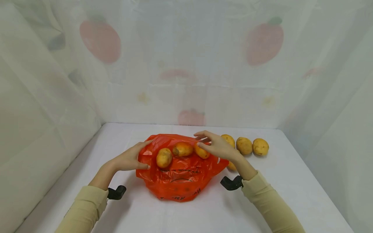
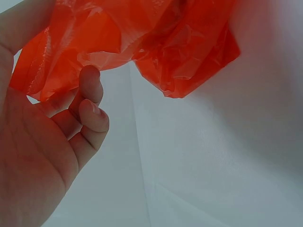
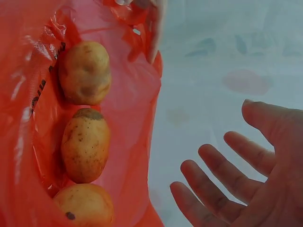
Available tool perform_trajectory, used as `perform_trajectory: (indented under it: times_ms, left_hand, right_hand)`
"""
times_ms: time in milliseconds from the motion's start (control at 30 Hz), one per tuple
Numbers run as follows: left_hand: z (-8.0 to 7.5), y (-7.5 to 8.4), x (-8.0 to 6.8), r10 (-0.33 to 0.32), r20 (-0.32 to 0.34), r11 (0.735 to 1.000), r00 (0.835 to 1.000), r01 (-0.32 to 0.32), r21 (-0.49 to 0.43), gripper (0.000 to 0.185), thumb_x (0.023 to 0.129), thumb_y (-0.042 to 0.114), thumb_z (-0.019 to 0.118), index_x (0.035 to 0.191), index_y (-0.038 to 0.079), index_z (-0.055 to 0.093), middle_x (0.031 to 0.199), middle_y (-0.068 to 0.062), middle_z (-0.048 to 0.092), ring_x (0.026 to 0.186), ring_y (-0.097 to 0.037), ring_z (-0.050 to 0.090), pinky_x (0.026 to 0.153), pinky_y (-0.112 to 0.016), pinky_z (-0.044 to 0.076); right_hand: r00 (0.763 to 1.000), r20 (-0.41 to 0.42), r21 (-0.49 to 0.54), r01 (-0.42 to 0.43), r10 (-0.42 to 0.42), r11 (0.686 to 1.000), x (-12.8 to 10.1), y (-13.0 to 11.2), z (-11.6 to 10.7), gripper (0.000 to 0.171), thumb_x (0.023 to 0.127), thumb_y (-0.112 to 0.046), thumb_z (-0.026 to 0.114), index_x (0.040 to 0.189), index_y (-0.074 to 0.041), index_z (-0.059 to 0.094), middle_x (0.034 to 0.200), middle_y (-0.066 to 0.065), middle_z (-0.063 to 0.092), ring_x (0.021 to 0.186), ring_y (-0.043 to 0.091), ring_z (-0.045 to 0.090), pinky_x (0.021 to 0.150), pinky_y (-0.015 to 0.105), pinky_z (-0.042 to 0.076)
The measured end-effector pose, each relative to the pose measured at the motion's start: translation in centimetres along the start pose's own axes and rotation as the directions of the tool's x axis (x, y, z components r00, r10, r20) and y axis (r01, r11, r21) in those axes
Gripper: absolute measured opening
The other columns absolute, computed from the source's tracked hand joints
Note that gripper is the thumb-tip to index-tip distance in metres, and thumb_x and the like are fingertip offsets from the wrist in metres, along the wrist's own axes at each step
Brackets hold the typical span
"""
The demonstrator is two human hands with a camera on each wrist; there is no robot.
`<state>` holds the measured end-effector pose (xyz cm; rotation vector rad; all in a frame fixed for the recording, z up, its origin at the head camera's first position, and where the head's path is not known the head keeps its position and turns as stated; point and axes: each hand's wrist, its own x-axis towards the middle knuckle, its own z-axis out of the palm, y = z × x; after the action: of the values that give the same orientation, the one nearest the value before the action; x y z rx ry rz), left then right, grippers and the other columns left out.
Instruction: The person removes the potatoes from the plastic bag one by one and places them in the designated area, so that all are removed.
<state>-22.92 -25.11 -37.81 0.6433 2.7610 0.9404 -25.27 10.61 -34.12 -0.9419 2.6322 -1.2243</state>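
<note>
A red plastic bag [image 1: 180, 181] lies with its mouth spread, and printed dark letters show on its front. Three potatoes sit in its opening: one at the left [image 3: 85, 73], one in the middle [image 3: 86, 145] and one at the right [image 3: 87, 205]. My left hand [image 1: 131, 157] holds the bag's left edge between thumb and fingers; in the left wrist view the bag film hides part of the fingers. Over the right end of the bag, my right hand [image 1: 217, 145] hovers with its fingers spread, holding nothing and nearest to the right-hand potato.
Several more potatoes lie on the white table [image 1: 291, 181] to the right of the bag, among them one potato [image 1: 244, 145] and another potato [image 1: 260, 147] side by side. My right forearm partly hides others. A pale curtain [image 1: 186, 94] with faint fruit prints encloses the table.
</note>
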Motion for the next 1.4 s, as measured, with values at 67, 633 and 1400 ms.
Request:
perform_trajectory:
  times_ms: [67, 633, 1400]
  left_hand:
    - [0.0, 0.0, 0.0, -0.001, 0.004, 1.000, 1.000, 0.001, -0.001, 0.091, 0.071, 0.028, 0.077, 0.145, 0.016, 0.026, 0.133, -0.012, 0.040, 0.116, -0.029, 0.043, 0.090, -0.047, 0.046]
    - [0.1, -0.1, -0.2, -0.018, 0.006, 1.000, 1.000, 0.018, -0.012, 0.092, 0.071, 0.027, 0.077, 0.146, 0.018, 0.025, 0.133, -0.011, 0.039, 0.116, -0.028, 0.043, 0.091, -0.047, 0.045]
    - [0.1, 0.1, -0.2, -0.024, 0.015, 1.000, 1.000, 0.024, -0.012, 0.093, 0.071, 0.027, 0.077, 0.146, 0.018, 0.024, 0.137, -0.011, 0.037, 0.118, -0.028, 0.042, 0.092, -0.049, 0.044]
  right_hand:
    - [1.000, 0.022, 0.006, 0.001, -0.001, 1.000, 0.5, -0.1, 0.2, 0.038, 0.091, -0.031, 0.057, 0.127, -0.019, 0.051, 0.124, 0.008, 0.058, 0.110, 0.023, 0.056, 0.089, 0.039, 0.048]
    - [0.965, 0.249, 0.021, 0.081, -0.084, 0.997, 4.6, 0.2, 3.5, 0.047, 0.091, -0.032, 0.057, 0.134, -0.020, 0.045, 0.134, 0.001, 0.049, 0.121, 0.028, 0.048, 0.099, 0.043, 0.040]
    - [0.914, 0.406, 0.083, -0.057, 0.019, 0.995, 7.8, 0.7, 7.0, 0.058, 0.087, -0.048, 0.057, 0.138, -0.031, 0.036, 0.140, -0.005, 0.040, 0.127, 0.024, 0.039, 0.102, 0.043, 0.034]
